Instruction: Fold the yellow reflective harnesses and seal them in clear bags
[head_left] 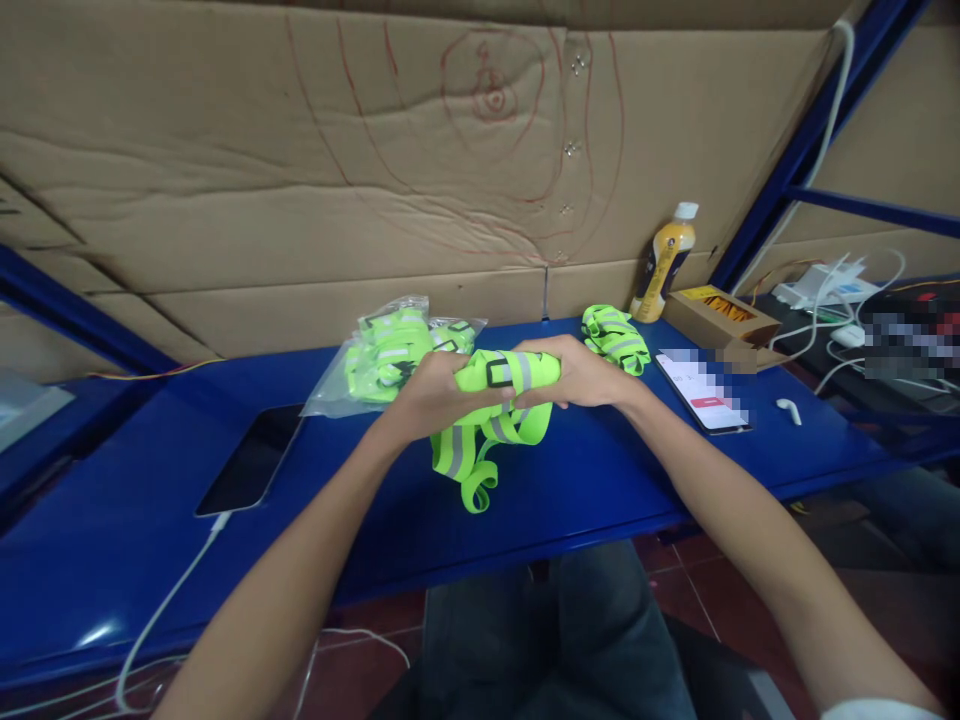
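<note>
Head view: the left hand (429,392) and right hand (581,375) both clamp a folded neon strap bundle (499,405) above the blue table (105,540), its loose loops hanging down. Behind the bundle lies a bagged pile (386,355); right of it, another bundle (615,337), a phone (701,392) and a bottle (664,262).

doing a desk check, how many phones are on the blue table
2. One dark phone lies left of the left hand, a white cable at its near end. One lit phone lies right of the right hand. Others may be hidden.
</note>
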